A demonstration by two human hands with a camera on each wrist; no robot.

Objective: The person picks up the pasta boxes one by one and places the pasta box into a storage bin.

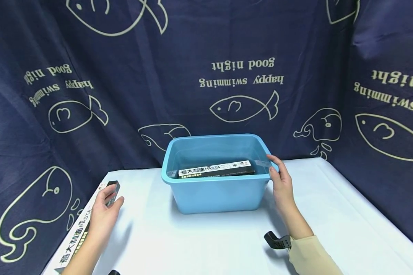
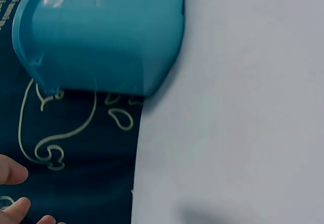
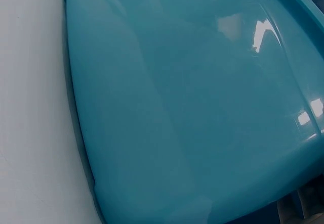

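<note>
A light blue plastic bin (image 1: 220,194) stands upright on the table, with a pasta box (image 1: 217,169) lying inside it, its white and black sides showing. My right hand (image 1: 280,181) holds the bin's right rim between thumb and fingers; the right wrist view shows mostly the bin's side wall (image 3: 152,107). On the left, my left hand (image 1: 104,210) is over the far end of a second pasta box (image 1: 76,238), thumb and fingers apart and loosely bent. The hand and forearm hide part of that box. In the left wrist view, only fingertips (image 2: 15,171) show at the lower left corner.
A white cloth covers the table (image 1: 148,236). Behind and at both sides hangs a dark blue curtain (image 1: 179,68) with fish and whale drawings. A black wrist mount (image 1: 277,241) sits on my right wrist, beside a beige sleeve (image 1: 313,254).
</note>
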